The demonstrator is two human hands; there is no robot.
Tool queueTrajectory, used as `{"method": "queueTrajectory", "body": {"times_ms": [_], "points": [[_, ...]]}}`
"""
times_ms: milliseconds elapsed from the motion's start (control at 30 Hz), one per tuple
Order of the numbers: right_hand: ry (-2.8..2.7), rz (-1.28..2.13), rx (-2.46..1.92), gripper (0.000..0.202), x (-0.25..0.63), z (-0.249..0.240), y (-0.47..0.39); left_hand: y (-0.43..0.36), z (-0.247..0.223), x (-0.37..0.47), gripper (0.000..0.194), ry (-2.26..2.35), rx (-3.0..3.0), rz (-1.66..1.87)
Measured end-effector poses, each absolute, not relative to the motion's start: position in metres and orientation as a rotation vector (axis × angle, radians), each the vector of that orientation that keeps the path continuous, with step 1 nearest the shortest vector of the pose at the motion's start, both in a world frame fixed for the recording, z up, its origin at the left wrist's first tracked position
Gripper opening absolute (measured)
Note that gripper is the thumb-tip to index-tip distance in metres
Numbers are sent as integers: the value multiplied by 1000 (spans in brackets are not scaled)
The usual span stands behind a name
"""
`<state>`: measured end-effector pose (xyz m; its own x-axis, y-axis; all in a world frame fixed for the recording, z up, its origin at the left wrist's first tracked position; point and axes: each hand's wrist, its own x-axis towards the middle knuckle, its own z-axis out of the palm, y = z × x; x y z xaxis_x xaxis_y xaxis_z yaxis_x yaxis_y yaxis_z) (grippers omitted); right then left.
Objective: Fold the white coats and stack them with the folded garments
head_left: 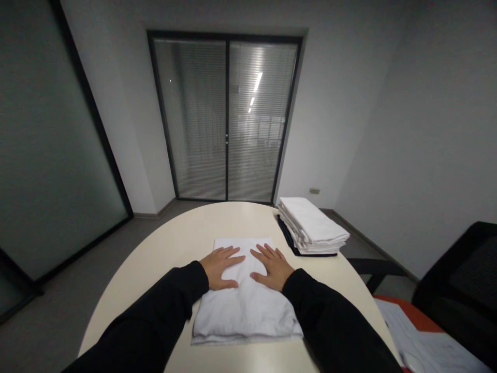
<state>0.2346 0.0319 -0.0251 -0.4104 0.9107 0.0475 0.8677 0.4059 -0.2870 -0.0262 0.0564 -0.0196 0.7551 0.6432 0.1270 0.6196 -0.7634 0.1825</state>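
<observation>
A folded white cloth [248,316] lies flat on the round cream table [155,259], with soft wrinkles and a layered near edge. My left hand [221,267] rests on its left side, fingers spread and palm down. On the right side of the cloth, my right hand [274,267] lies flat too, its fingers apart. Both hands press on the upper half and hold nothing; a strip of white shows between them. Black sleeves cover both arms, and the right one hides part of the cloth's right edge.
At the table's back right stands a stack of folded white cloths [310,223] on a dark folded cloth [287,235]. A black chair [458,280] is at the right, beside papers [423,336] on an orange-red surface. Glass doors with blinds [252,155] are behind.
</observation>
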Motion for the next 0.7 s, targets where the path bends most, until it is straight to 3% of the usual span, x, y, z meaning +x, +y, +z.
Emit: {"method": "queueTrajectory", "body": {"times_ms": [267, 367, 500, 600, 700], "points": [[-2474, 453, -1547, 89, 240, -19, 32, 45, -18, -21, 98, 1081, 2774, 112], [-2472, 375, -1510, 81, 240, -13, 34, 47, -18, -20, 101, 1075, 2751, 123], [-2368, 166, -1464, 47, 236, -5, 37, 47, -18, -19, 98, 1008, 2714, 148], [-2293, 108, -1447, 42, 235, -6, 40, 47, -16, -17, 91, 971, 2696, 178], [-2287, 92, -1426, 50, 237, -16, 45, 49, -13, -17, 76, 938, 2705, 252]]}}
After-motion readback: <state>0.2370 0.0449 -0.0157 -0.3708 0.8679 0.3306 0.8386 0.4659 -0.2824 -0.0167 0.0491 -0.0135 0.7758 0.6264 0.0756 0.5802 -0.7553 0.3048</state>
